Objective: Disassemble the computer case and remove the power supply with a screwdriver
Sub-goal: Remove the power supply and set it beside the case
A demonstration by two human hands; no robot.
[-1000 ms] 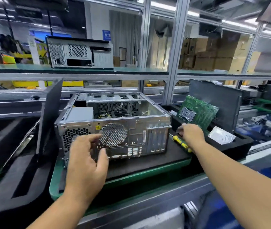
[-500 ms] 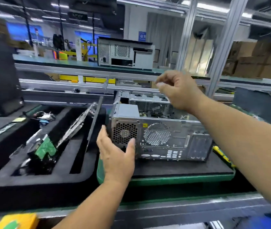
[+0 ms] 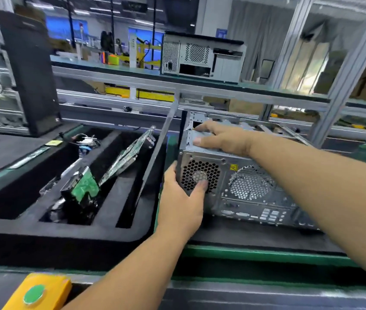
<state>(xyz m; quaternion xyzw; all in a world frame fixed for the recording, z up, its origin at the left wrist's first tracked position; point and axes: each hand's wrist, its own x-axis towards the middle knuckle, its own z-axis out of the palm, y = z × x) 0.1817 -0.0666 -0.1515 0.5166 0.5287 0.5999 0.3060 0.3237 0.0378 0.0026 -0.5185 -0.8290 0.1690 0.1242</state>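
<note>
The supply looked heavy and rigid — the left hand clamped its rear corner, the right hand lay flat, fingers straight, on top.

My left hand grips low with thumb pressed forward, while my right hand lies flat, fingers extended, arm reaching across.

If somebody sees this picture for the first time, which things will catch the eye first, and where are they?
The open metal computer case at centre right draws the eye first: the left hand grips its rear left corner over the power supply grille, and the right hand rests on the top of the power supply. To the left, a black foam tray holds removed boards, and a yellow box with a green button sits at bottom left.
</note>
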